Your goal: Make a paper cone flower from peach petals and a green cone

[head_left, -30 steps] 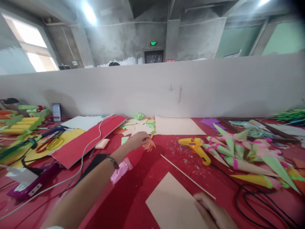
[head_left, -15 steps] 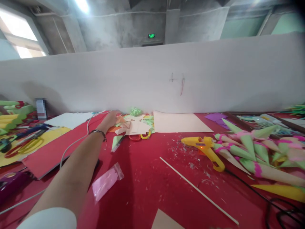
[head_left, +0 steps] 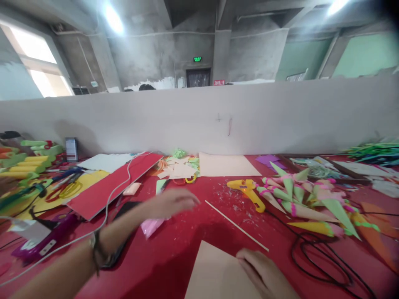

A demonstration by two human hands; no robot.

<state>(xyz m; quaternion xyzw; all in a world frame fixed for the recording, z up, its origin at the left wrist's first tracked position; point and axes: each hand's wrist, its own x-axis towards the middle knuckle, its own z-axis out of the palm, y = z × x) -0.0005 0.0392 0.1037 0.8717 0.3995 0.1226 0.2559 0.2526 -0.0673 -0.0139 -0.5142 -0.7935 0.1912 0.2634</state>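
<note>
My left hand [head_left: 170, 204] hovers over the red table [head_left: 193, 245], blurred by motion, fingers stretched out and nothing in it; a pink plastic bag [head_left: 151, 226] lies just under it. My right hand [head_left: 264, 276] rests at the bottom edge, fingers lying flat on a beige sheet of card [head_left: 215, 274]. A thin white stick [head_left: 235, 224] lies between the hands. Farther back lie paper scraps [head_left: 177, 168] with red and yellow scissors [head_left: 185, 180].
A yellow glue gun [head_left: 247, 191] with a black cord [head_left: 321, 253] lies right of centre, beside several green and pink paper cones [head_left: 299, 195]. A red board [head_left: 109, 182], white cable, purple tool [head_left: 43, 243] and rolled paper tubes [head_left: 28, 160] are at left. A white partition [head_left: 199, 120] backs the table.
My left hand has pulled back from the paper scraps at the far side toward me, now above the pink bag. The view has tilted down and my right hand is in view again.
</note>
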